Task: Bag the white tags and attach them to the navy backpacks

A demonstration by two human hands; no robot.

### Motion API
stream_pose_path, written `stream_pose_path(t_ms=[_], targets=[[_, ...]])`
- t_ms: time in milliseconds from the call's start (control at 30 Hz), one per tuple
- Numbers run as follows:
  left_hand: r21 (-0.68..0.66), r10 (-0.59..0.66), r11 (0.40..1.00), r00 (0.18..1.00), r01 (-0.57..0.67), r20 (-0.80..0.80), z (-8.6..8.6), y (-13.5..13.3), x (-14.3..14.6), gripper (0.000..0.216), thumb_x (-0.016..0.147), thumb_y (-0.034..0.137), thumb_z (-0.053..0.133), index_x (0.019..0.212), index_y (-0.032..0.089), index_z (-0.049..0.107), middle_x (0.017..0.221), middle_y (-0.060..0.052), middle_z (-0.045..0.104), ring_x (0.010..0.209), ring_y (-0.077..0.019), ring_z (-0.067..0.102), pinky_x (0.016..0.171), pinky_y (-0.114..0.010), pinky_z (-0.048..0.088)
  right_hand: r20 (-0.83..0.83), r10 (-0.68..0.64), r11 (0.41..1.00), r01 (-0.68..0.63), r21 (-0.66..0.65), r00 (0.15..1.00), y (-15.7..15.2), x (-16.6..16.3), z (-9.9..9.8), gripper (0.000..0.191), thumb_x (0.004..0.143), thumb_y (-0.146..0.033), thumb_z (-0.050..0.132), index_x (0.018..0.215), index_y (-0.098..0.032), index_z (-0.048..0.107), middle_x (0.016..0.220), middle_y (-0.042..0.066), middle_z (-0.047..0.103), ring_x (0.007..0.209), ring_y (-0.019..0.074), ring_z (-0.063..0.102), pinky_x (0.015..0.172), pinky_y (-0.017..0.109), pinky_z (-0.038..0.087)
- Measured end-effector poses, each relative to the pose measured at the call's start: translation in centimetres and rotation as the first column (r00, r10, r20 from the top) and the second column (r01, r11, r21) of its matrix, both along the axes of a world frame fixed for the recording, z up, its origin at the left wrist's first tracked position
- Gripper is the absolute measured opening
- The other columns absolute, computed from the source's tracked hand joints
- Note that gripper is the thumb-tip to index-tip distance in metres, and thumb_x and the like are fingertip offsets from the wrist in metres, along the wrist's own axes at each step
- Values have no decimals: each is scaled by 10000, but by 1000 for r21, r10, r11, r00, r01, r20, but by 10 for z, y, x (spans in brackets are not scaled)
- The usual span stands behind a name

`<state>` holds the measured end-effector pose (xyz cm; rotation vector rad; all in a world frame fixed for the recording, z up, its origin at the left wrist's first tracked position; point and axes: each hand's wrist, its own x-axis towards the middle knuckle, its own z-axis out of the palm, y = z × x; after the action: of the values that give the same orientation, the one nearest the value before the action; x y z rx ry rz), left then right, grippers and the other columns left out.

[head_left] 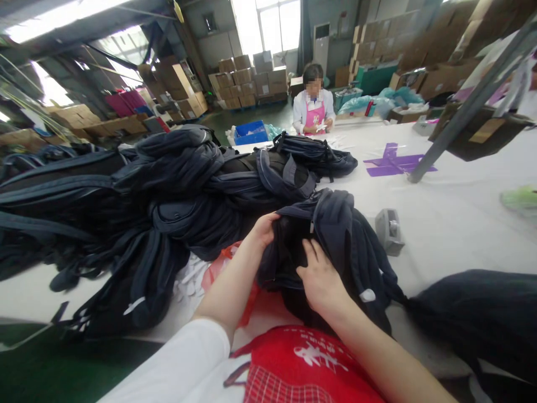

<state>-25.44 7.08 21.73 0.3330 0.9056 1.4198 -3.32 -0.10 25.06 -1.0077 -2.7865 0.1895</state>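
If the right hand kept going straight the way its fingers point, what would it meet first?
The right hand already touches the dark backpack; pushing up and away, it would go deeper into that backpack's open dark interior. Beyond lies the backpack pile, though depth is unclear.

Left fingertips: your left hand (264, 228) curls over the dark backpack (335, 252) rim, so its fingertips are hidden from you.
Right fingertips: your right hand (321, 280) dips into the opening; the tips are hidden.
Backpack inside: too dark to tell.
Backpack pile (138, 207): cut off at the left edge.
Co-worker (314, 103): what the hands hold is too small to tell.
Green object (520, 198): blurred, cut by the right edge.
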Motion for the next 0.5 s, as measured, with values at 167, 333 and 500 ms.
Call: stream_pose_path(t_ms=[167,333,500], targets=[[-12,5,1000,997,-4,78,-13,-8,-19,327,798,110,439,1020,20,661,842,-162,733,873,-277,709,883,-428,553,-43,318,948,-317,20,947,-5,-14,2,245,901,-89,464,902,-168,695,1164,76,664,1075,212,583,947,354,420],[-1,44,999,995,-44,85,-18,-14,-27,339,818,131,425,1049,28,652,849,-156,736,893,-274,706,898,-418,544,40,336,942,-335,-21,941,-12,-31,5,183,887,-85,477,849,-155,642,825,54,680,796,201,613,773,341,422],[-46,82,996,997,-81,-1,-15,-24,-30,283,857,190,472,993,49,676,824,-143,736,868,-265,705,887,-396,538,44,340,940,-340,-20,939,-22,-49,5,214,889,-63,429,939,-145,620,920,82,675,815,199,603,761,346,398]])
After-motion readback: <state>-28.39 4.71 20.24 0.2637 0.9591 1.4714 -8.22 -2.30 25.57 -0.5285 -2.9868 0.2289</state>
